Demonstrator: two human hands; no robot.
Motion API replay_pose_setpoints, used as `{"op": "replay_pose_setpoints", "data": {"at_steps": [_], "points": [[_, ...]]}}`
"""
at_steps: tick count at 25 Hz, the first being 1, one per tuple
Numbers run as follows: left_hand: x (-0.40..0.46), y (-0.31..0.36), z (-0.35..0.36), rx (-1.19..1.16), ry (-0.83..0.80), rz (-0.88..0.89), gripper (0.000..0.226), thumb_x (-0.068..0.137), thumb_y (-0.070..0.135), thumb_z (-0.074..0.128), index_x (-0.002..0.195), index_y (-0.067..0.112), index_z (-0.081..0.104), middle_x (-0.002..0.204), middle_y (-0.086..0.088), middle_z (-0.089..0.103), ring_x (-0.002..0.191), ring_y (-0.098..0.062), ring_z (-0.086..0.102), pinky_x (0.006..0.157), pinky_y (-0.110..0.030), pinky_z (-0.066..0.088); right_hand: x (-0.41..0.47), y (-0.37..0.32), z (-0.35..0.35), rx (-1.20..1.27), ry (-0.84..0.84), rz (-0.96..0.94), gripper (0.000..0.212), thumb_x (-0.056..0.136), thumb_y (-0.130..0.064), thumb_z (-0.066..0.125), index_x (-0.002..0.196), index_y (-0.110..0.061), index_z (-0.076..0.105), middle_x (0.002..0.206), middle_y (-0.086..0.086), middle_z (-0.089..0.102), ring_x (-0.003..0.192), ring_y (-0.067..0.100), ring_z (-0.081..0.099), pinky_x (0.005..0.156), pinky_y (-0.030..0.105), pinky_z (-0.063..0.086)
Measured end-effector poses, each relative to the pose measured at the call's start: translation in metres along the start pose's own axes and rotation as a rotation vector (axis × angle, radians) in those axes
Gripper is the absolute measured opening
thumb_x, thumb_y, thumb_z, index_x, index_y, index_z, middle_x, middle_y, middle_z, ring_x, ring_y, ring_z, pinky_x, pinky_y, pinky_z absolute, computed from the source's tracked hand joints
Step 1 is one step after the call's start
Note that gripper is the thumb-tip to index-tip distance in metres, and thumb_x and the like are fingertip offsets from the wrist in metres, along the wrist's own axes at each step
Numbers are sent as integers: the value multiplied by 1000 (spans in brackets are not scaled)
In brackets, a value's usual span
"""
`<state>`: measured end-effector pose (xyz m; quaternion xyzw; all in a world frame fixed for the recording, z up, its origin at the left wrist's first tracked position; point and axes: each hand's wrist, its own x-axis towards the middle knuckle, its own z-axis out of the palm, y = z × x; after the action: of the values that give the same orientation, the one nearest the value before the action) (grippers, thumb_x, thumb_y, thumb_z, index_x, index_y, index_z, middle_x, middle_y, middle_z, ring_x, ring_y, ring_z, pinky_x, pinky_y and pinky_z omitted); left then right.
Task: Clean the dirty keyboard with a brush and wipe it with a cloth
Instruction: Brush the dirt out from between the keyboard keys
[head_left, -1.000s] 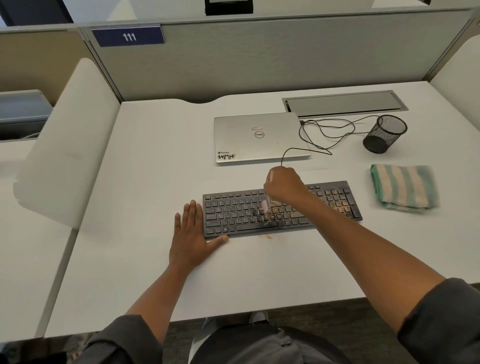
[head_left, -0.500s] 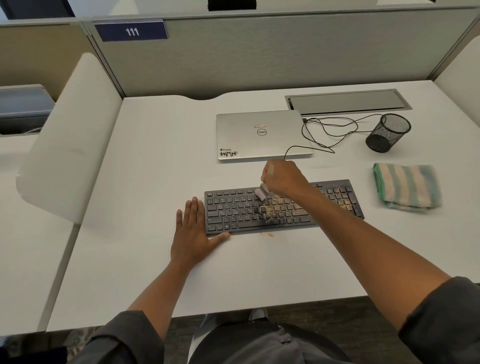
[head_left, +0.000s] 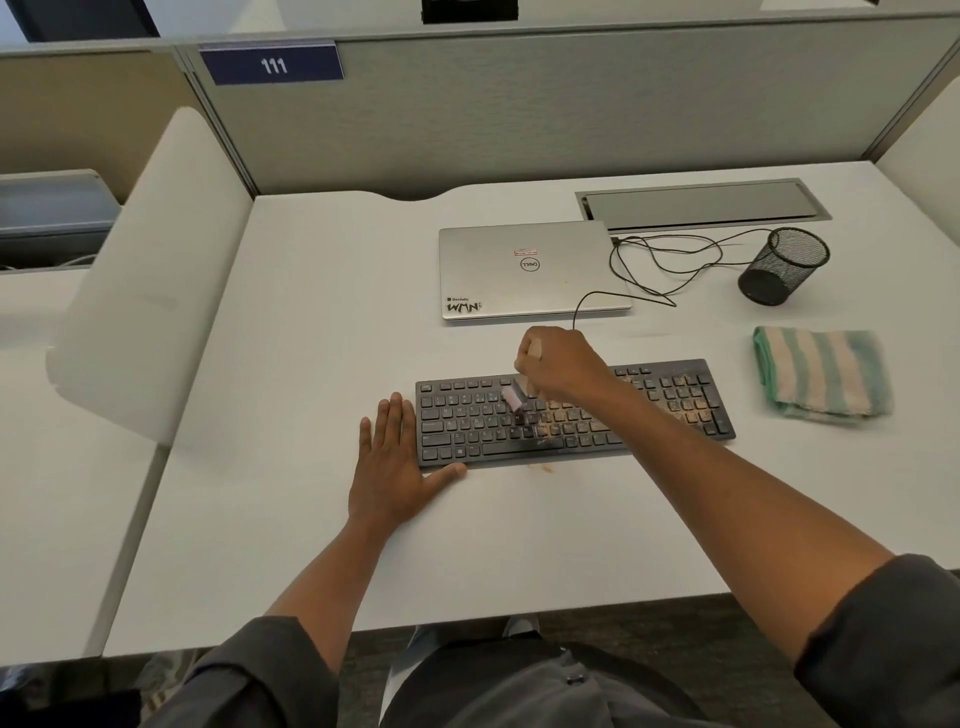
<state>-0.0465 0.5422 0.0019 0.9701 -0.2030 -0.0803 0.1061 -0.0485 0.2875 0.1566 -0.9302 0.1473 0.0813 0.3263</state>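
A black keyboard lies across the middle of the white desk, with brownish dirt on its middle and right keys. My right hand grips a small brush over the keyboard's middle, the pale bristles down on the keys. My left hand lies flat on the desk against the keyboard's left end, fingers straight, thumb along the front edge. A folded green-and-white striped cloth rests to the right of the keyboard, apart from both hands.
A shut silver laptop sits behind the keyboard with a black cable looping to its right. A black mesh pen cup lies tipped at the back right. Some crumbs lie on the desk before the keyboard.
My right hand has swept the brush from the lower middle keys up and left toward the upper rows. The left hand has stayed at the keyboard's left end.
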Motion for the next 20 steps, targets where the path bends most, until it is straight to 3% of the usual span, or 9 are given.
{"op": "replay_pose_setpoints", "data": {"at_steps": [3,6,11,15,20], "points": [[1,0,0,9,-8,-7,127,74,98,18,161,8,-8,169,-8,-13,154,-18,-21,125,-45,-11,-1,-1,-2,-130,-50,-9,13,92,-12,58,97,-10,69,98,4,70,92,23,65,78,36,55],[0,0,-1,7,-7,-4,127,74,98,19,161,9,-9,169,-8,-14,153,-18,-22,125,-45,-12,-1,-1,-15,-316,-115,18,17,90,-8,56,100,-5,69,92,10,71,85,27,68,76,39,57],[0,0,0,4,-11,-6,127,74,98,18,161,8,-8,169,-8,-14,153,-18,-22,125,-45,-11,-3,1,-12,-23,-123,-10,8,94,-12,60,92,-12,67,67,-5,64,51,11,61,43,19,45],[0,-1,0,11,-13,-7,128,74,99,16,161,9,-9,169,-8,-15,153,-18,-23,125,-45,-11,-3,4,-2,-113,-51,-20,13,91,-16,58,94,-14,71,92,0,70,80,17,63,68,28,51],[0,-2,1,12,-3,-1,128,74,99,15,161,8,-9,169,-8,-14,153,-17,-23,125,-45,-11,0,8,-6,-127,29,-20,11,84,-11,60,76,-18,65,78,-4,70,78,14,66,66,28,49]]}}
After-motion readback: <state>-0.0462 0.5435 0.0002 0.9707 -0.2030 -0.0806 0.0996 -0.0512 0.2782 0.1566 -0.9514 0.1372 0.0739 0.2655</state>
